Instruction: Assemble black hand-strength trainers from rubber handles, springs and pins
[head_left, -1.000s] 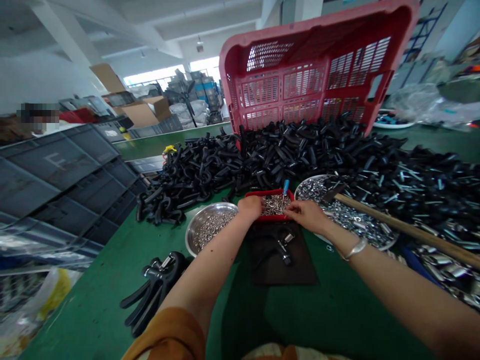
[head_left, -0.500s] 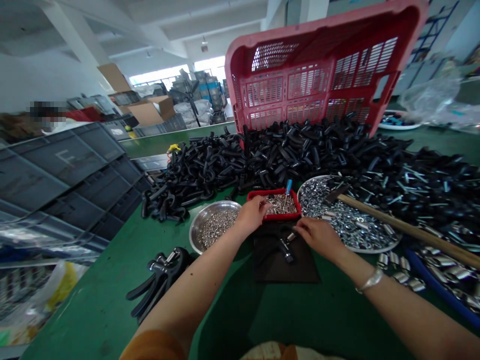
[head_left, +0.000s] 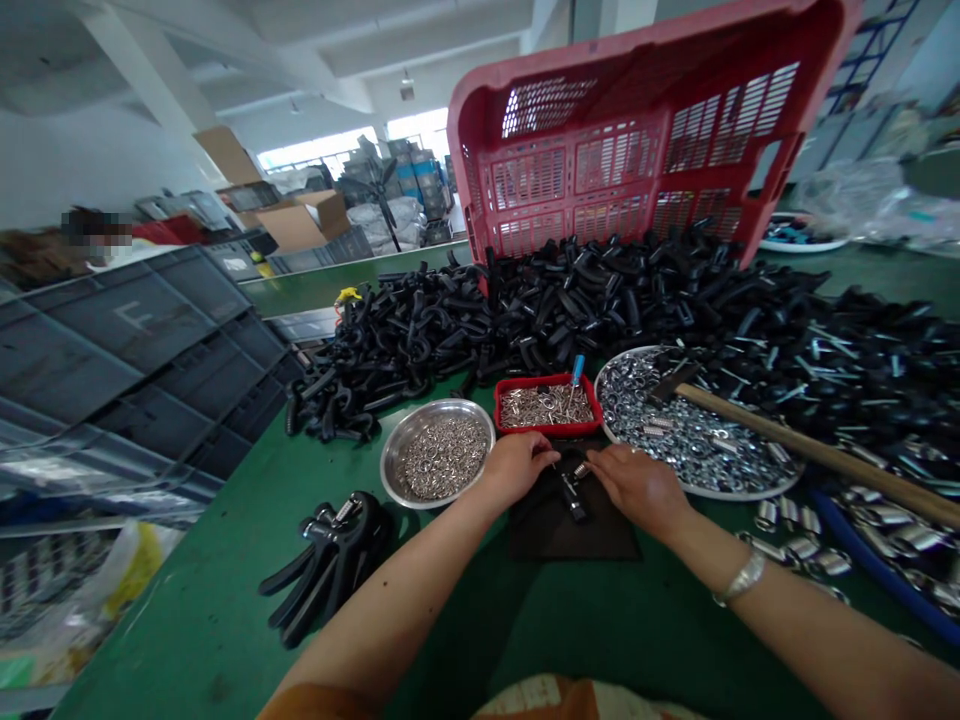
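The left hand (head_left: 517,468) and right hand (head_left: 636,487) are resting close together, grip unclear, on the small black silver-springed part (head_left: 571,492), risking its spring flicking off the dark rectangular mat (head_left: 577,538).

bare green table (head_left: 600,620) near, trays (head_left: 441,457) and black handles (head_left: 570,300) beyond
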